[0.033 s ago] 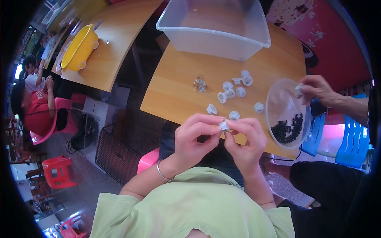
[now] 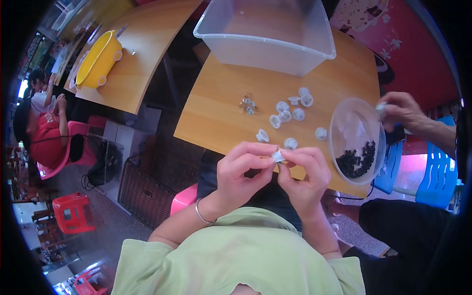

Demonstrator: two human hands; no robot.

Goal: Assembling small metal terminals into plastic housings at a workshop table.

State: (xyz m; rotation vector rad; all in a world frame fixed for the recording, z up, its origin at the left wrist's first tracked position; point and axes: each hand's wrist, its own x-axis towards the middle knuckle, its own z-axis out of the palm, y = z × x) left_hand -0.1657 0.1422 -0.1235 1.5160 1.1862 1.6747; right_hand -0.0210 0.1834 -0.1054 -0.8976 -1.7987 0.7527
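Between the fingertips of both hands I pinch a small whitish part [image 2: 278, 157], held just off the table's near edge. My left hand [image 2: 243, 169] grips it from one side, thumb and forefinger closed. My right hand [image 2: 308, 172] closes on its other side. The fingers cover much of the part, so its exact kind is unclear. Beyond my hands several round white plastic pieces [image 2: 284, 116] lie loose on the wooden table [image 2: 216, 108]. A few small clear and metallic-looking pieces [image 2: 248, 104] are grouped left of them.
A round clear tub [image 2: 344, 129] with small black pieces [image 2: 355, 162] stands at the right. Past its far rim, a co-worker's hand [image 2: 400, 110] holds a small pale piece. A large translucent bin [image 2: 265, 51] fills the table's far side. Another table [image 2: 135, 73] bears a yellow basin [image 2: 98, 61].
The co-worker's hand has shifted slightly right, away from the tub, with the pale piece still in its fingers. My own hands have hardly moved.
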